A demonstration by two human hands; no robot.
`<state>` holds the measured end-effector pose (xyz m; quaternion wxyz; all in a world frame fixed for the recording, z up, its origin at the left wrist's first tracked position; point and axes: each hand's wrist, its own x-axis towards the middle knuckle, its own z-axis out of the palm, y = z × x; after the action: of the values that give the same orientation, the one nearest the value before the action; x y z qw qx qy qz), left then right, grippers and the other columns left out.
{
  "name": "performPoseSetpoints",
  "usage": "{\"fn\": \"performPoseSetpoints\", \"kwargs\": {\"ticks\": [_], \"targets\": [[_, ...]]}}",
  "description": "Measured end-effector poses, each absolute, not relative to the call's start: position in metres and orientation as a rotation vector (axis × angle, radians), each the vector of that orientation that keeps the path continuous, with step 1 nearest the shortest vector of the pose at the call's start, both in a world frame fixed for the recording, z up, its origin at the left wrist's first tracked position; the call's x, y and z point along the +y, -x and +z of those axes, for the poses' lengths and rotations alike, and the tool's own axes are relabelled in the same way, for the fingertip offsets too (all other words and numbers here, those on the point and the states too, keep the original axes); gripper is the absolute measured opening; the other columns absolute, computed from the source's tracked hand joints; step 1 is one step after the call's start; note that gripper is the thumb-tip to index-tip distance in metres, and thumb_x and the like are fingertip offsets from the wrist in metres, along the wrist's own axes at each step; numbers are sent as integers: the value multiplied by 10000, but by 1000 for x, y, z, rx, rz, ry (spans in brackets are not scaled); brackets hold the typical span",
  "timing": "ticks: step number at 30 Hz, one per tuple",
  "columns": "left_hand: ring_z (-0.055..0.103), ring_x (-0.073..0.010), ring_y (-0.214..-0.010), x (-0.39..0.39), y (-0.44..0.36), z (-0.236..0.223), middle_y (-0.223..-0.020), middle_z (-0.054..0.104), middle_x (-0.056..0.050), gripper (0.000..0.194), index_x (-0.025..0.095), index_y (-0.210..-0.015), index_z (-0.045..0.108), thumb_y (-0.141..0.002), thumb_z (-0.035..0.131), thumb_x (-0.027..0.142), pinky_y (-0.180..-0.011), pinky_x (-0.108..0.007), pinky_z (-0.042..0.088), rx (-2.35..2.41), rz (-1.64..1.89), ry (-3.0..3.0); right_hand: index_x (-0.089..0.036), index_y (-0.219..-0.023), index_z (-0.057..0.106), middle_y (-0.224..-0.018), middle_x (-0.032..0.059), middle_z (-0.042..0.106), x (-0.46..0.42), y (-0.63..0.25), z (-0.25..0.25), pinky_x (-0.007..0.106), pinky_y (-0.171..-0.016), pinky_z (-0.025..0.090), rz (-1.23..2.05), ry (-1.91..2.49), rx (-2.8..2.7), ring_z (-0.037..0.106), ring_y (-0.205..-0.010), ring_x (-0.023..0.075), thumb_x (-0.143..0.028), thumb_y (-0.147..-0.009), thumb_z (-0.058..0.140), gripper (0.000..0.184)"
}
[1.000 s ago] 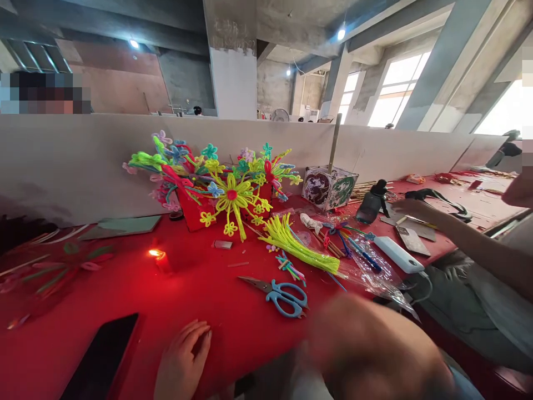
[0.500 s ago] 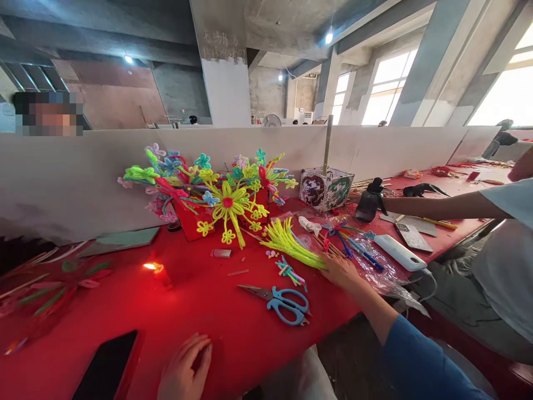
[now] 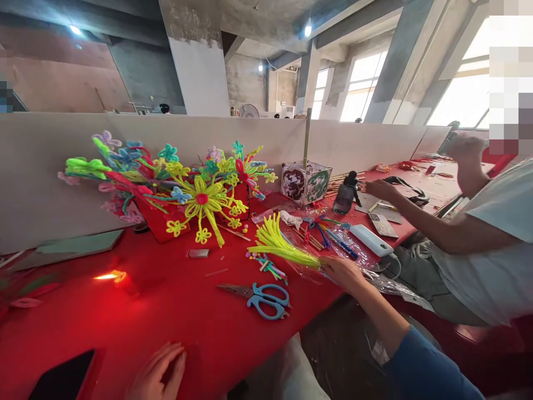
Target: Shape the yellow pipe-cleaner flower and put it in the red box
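Observation:
My right hand [image 3: 343, 272] grips the near end of a bundle of yellow-green pipe cleaners [image 3: 277, 241]; their free ends fan out to the left. At the table's front edge, my left hand [image 3: 160, 369] rests on the red tabletop [image 3: 175, 311], loosely curved, thumb apart from the fingers, with nothing in it. Blue-handled scissors [image 3: 260, 297] lie between my hands. Just beneath the bundle is a small bunch of coloured pipe cleaner pieces [image 3: 272, 268]. Behind stand pipe cleaner flowers [image 3: 202, 198], the largest yellow with a red centre.
A lit candle [image 3: 120, 278] burns at the left, behind a black phone [image 3: 64, 375]. To the right are a white power bank [image 3: 370, 240] with a cable, a dark bottle [image 3: 345, 194] and a patterned box [image 3: 306, 183]. A co-worker's arm [image 3: 433, 219] reaches over the table there.
The view has swung right. My right hand still holds the pipe cleaners, which now fan out more and look slightly raised. The co-worker's other hand has come into view, lifted.

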<state>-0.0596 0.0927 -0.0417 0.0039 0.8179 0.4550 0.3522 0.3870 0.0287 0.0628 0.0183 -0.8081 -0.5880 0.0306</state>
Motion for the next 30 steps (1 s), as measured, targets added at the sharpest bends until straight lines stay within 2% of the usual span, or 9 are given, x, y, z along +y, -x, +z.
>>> {"fn": "performPoseSetpoints", "kwargs": {"ticks": [6, 10, 17, 19, 21, 23, 26, 28, 30], "targets": [[682, -213, -705, 87, 48, -22, -768, 720, -76, 378, 192, -778, 641, -811, 412, 490, -636, -309, 553, 1428, 1131, -2598, -267, -1116, 583, -997, 35, 688, 9, -396, 58, 245, -673, 435, 40, 2511, -1747, 636, -878, 192, -316, -865, 406, 311], [675, -226, -692, 87, 47, -22, -745, 711, -99, 392, 168, -734, 640, -813, 414, 479, -645, -341, 548, 1413, 1139, -2592, -274, -1081, 601, -956, 29, 698, 2, -403, 59, 245, -619, 429, 8, 2557, -1679, 644, -832, 199, -339, -857, 410, 301], [658, -240, -801, 85, 44, -22, -795, 708, -108, 387, 178, -715, 647, -812, 421, 476, -724, -382, 532, 1426, 1036, -2546, -234, -1138, 567, -903, 83, 696, 29, -404, 51, 324, -647, 452, -85, 2553, -1627, 642, -794, 248, -307, -822, 447, 346], [656, -230, -808, 83, 44, -22, -782, 711, -100, 392, 182, -695, 643, -811, 420, 483, -741, -369, 528, 1429, 1023, -2536, -194, -1184, 528, -989, 118, 667, 39, -396, 49, 373, -722, 453, -121, 2492, -1659, 614, -886, 275, -279, -802, 477, 395], [653, -219, -815, 81, 43, -20, -777, 711, -99, 395, 178, -692, 639, -817, 415, 479, -754, -350, 523, 1451, 1002, -2522, -158, -1222, 486, -1158, 145, 584, 45, -380, 49, 418, -849, 409, -151, 2386, -1730, 527, -1058, 292, -250, -801, 480, 430], [645, -222, -854, 78, 42, -18, -819, 709, -118, 406, 156, -746, 647, -829, 400, 468, -779, -353, 511, 1496, 972, -2509, -144, -1211, 490, -1250, 131, 517, 46, -355, 48, 405, -943, 353, -130, 2240, -1859, 448, -1154, 263, -240, -830, 444, 396], [567, -282, -1047, 73, 36, -14, -1050, 660, -166, 456, 113, -998, 623, -820, 413, 477, -844, -431, 464, 1561, 865, -2520, -203, -1125, 560, -1128, 46, 614, 42, -313, 42, 281, -929, 388, 50, 1956, -2164, 530, -1048, 166, -256, -845, 444, 308], [494, -315, -1141, 65, 28, -12, -1180, 602, -150, 483, 149, -1117, 579, -793, 459, 486, -879, -485, 420, 1531, 721, -2574, -218, -1080, 589, -1107, 32, 625, 41, -290, 35, 274, -919, 399, 150, 1830, -2292, 542, -1025, 163, -251, -826, 480, 279], [495, -304, -1143, 52, 19, -11, -1205, 591, -121, 455, 183, -1114, 589, -781, 486, 476, -915, -487, 386, 1425, 585, -2655, -206, -1068, 596, -1122, 52, 615, 41, -275, 28, 302, -911, 407, 209, 1791, -2341, 544, -1022, 187, -234, -809, 498, 278]]}}
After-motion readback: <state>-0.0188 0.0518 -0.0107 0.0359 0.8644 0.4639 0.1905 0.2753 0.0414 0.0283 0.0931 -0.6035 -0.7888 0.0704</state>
